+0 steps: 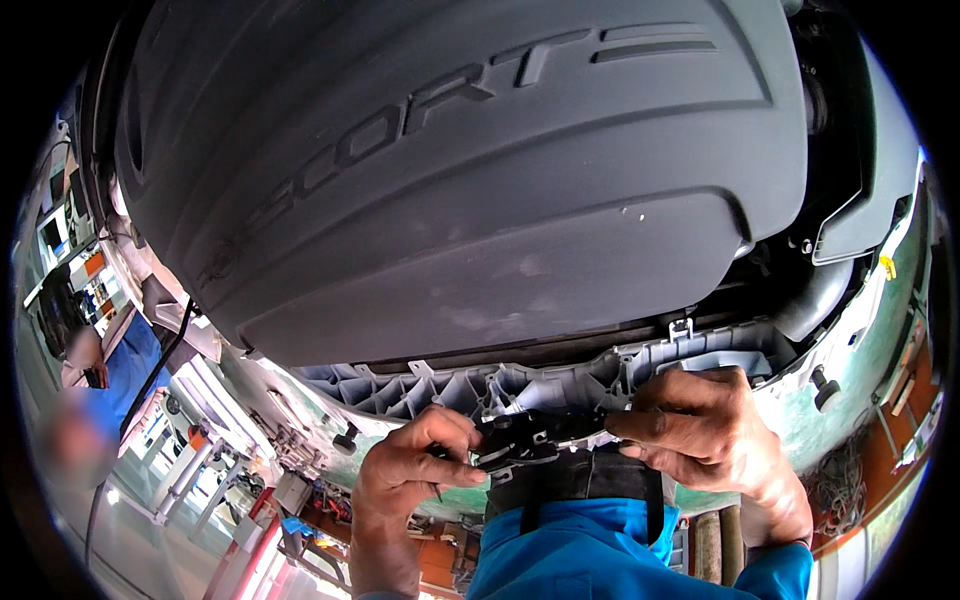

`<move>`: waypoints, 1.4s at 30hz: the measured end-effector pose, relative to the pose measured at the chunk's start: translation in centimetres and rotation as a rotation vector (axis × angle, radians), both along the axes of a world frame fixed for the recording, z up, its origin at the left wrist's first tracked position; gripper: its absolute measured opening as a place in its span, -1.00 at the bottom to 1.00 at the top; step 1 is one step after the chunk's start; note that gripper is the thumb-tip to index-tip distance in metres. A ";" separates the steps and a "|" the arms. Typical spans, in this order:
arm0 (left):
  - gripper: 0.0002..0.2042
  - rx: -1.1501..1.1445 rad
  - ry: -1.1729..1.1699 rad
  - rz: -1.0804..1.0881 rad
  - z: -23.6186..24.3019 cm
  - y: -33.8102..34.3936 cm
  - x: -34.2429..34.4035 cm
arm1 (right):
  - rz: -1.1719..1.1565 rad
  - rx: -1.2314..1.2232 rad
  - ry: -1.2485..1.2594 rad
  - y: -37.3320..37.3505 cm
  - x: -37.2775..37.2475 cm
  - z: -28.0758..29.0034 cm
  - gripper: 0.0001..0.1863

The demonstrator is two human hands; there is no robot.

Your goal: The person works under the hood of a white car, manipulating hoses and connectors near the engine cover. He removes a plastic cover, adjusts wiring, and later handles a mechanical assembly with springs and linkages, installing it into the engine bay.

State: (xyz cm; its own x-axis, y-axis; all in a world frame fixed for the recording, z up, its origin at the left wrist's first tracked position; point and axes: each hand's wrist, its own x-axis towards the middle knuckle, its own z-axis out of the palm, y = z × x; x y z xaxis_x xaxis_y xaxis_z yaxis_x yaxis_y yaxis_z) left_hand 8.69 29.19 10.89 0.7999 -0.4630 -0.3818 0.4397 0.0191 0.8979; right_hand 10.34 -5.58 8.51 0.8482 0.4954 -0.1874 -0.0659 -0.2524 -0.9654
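Note:
A black latch-like mechanism (530,437) sits between my two hands, just in front of the grey ribbed front crossmember (400,392) of a car. My left hand (412,462) is closed, with thumb and fingertips pinching the mechanism's left end. A thin dark piece sticks out below those fingers; its kind cannot be made out. At the mechanism's right end, my right hand (705,432) is closed too, fingertips pressed to a narrow black part there. Behind the crossmember spreads a large dark grey engine cover (480,220) with raised lettering.
A grey pipe (815,305) curves down at the engine bay's right. Black rubber stoppers (826,388) stand on the pale green body edge. At the far left are people in blue (135,360) and a dark cable (160,370). Shelves and loose parts lie below.

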 end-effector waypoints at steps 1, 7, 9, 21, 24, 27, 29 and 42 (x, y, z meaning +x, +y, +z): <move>-0.63 0.020 -0.016 -0.025 0.2 -0.3 0.3 | 0.011 -0.018 -0.025 0.1 -0.1 -0.1 -0.70; -0.63 0.113 -0.131 -0.130 1.0 -1.7 1.7 | 0.034 -0.115 -0.146 0.5 -0.6 -0.3 -0.61; -0.64 0.141 -0.160 -0.140 1.3 -2.0 1.9 | 0.009 -0.137 -0.172 0.6 -0.8 -0.4 -0.58; -0.67 0.331 -0.329 -0.343 3.6 -4.3 4.6 | -0.035 -0.209 -0.249 1.3 -1.3 -0.5 -0.70; -0.68 0.378 -0.301 -0.368 4.4 -5.6 5.3 | -0.024 -0.223 -0.248 1.2 -1.3 -0.4 -0.70; -0.69 0.397 -0.253 -0.403 4.9 -6.8 5.7 | 0.016 -0.233 -0.234 1.0 -1.2 -0.3 -0.70; -0.67 0.402 -0.277 -0.430 5.0 -7.1 5.8 | 0.006 -0.200 -0.198 0.8 -1.1 -0.3 -0.69; -0.75 -0.081 0.063 0.111 1.0 -3.1 3.0 | -0.035 0.037 0.111 -1.2 0.3 -0.3 -0.62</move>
